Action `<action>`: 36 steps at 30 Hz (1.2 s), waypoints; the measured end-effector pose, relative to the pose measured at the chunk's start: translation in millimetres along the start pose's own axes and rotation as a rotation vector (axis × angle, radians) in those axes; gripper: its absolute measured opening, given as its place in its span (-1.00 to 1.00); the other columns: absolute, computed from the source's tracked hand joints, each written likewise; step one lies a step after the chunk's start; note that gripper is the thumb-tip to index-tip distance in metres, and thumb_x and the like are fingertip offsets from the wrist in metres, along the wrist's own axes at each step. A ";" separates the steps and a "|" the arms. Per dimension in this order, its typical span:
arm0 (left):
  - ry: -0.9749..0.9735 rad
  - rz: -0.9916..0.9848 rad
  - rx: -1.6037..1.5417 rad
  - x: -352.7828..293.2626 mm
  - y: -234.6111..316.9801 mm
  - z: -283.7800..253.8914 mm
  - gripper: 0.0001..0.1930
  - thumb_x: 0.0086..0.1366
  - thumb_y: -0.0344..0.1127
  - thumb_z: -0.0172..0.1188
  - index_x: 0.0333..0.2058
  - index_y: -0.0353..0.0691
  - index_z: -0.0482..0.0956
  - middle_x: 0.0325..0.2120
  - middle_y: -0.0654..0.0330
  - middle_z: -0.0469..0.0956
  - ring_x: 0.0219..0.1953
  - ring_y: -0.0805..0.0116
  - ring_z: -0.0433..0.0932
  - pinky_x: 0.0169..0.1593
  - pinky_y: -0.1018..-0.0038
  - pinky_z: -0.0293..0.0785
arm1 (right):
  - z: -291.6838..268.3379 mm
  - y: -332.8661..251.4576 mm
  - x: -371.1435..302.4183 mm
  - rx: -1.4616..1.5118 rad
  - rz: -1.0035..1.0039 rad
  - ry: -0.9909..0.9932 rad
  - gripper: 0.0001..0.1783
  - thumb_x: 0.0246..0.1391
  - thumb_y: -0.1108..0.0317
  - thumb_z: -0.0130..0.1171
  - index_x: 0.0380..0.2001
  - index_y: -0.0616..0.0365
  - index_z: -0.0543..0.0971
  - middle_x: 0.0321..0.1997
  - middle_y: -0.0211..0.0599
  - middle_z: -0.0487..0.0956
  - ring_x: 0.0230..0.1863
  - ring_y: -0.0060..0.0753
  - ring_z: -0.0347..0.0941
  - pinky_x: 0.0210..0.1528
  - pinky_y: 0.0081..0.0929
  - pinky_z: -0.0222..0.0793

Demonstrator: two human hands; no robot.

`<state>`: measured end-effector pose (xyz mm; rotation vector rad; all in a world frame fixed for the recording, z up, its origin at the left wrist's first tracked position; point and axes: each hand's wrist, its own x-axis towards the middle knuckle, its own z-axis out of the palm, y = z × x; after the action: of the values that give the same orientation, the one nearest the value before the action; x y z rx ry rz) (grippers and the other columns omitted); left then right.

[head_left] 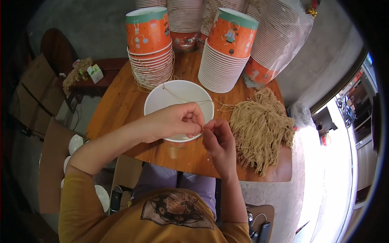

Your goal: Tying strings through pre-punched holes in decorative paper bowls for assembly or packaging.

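Note:
My left hand (pixel 176 120) reaches over a white paper bucket (pixel 150 106) standing on the wooden table in front of me. Its thumb and fingers are pinched together above the near right rim. Fingertip to fingertip with it, my right hand (pixel 221 146) is also pinched closed, just outside that rim. Both seem to hold a thin tan string, of which only a tiny bit shows between the fingertips. A tan string (pixel 180 98) trails across the bucket's inside and over its right rim. Right of my hands lies a thick bundle of tan strings (pixel 261 125).
Behind the bucket stand two stacks of orange-and-green paper buckets, a left stack (pixel 149 38) draped with strings and a right stack (pixel 229 40). Plastic-wrapped stacks (pixel 279 36) rise at the back. A box (pixel 95 74) sits on a bench at left; a phone (pixel 264 231) lies low right.

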<state>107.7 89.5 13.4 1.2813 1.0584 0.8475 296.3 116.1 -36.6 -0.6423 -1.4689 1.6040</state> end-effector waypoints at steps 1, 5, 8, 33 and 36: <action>0.001 0.005 0.001 0.6 -1.4 -1.1 -0.85 0.26 -0.41 0.12 -0.21 -0.28 0.41 -0.39 0.31 0.48 -0.33 0.60 0.44 -0.18 0.66 0.39 | -0.6 -1.5 1.2 0.010 0.043 -0.012 -0.90 0.21 0.49 0.05 -0.22 0.14 0.38 -0.39 -0.56 0.41 -0.40 -0.77 0.28 -0.37 -0.75 0.22; -0.006 0.065 0.067 2.8 -6.8 -1.9 -0.77 0.24 -0.42 0.14 -0.12 -0.27 0.44 -0.36 0.33 0.47 -0.27 0.59 0.44 -0.12 0.64 0.38 | -3.9 1.1 3.2 0.034 0.078 -0.017 -0.91 0.22 0.48 0.05 -0.23 0.14 0.38 -0.38 -0.55 0.42 -0.40 -0.76 0.29 -0.38 -0.74 0.22; 0.006 0.090 0.079 5.4 -11.2 -1.7 -0.78 0.25 -0.42 0.12 -0.12 -0.29 0.46 -0.35 0.32 0.48 -0.27 0.58 0.44 -0.12 0.63 0.38 | -4.5 1.1 2.9 0.039 0.062 -0.023 -0.91 0.21 0.48 0.06 -0.24 0.14 0.37 -0.39 -0.54 0.41 -0.40 -0.75 0.31 -0.37 -0.73 0.23; -0.166 -0.060 -0.065 15.0 -4.8 -1.1 -0.84 0.30 -0.33 0.14 -0.31 -0.33 0.54 -0.46 0.31 0.49 -0.42 0.60 0.40 -0.29 0.66 0.35 | -20.5 -30.1 40.6 -0.724 -0.486 -0.127 -0.79 -0.01 0.66 0.17 -0.29 0.19 0.48 -0.33 -0.29 0.47 -0.37 -0.39 0.47 -0.31 -0.52 0.42; -0.144 -0.087 -0.076 16.6 -9.6 -3.3 -0.83 0.31 -0.34 0.15 -0.27 -0.35 0.55 -0.43 0.30 0.50 -0.41 0.60 0.41 -0.29 0.66 0.36 | -19.6 -21.9 28.3 -0.722 -0.471 -0.010 -0.79 -0.05 0.66 0.20 -0.32 0.19 0.48 -0.34 -0.29 0.46 -0.34 -0.36 0.46 -0.30 -0.49 0.41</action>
<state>109.2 105.0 1.7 1.2053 0.9524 0.7121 303.3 149.4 -14.1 -0.6071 -2.0340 0.7001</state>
